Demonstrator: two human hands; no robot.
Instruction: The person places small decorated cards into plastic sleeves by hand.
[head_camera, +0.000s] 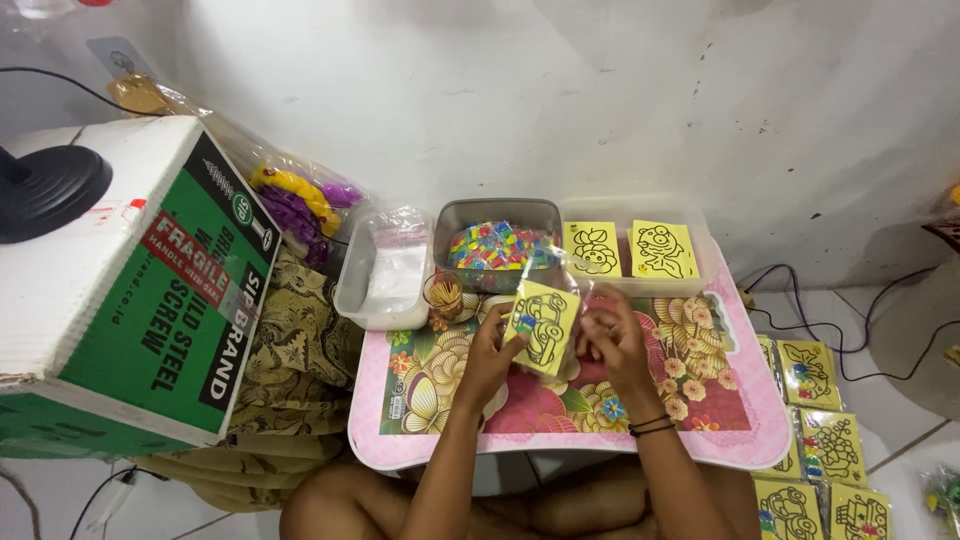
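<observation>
Room is tight: tubs (497, 214) crowd the surface's (560, 445) far edge. Both my hands, left (492, 352) and right (612, 342), pinch a yellow car-outline card (541, 326) in clear wrap.

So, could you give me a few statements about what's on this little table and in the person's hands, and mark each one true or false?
1. The left hand holds a yellow card with a black outline drawing. True.
2. The grey tub at the back of the pink table is empty. False: it is full of small multicoloured pieces.
3. Two yellow cards stand in the clear tub to the right of the grey one. True.
4. The right hand rests flat on the cardboard box. False: it is raised over the table, right beside the held card.
5. More yellow cards lie on the floor to the right of the table. True.
</observation>
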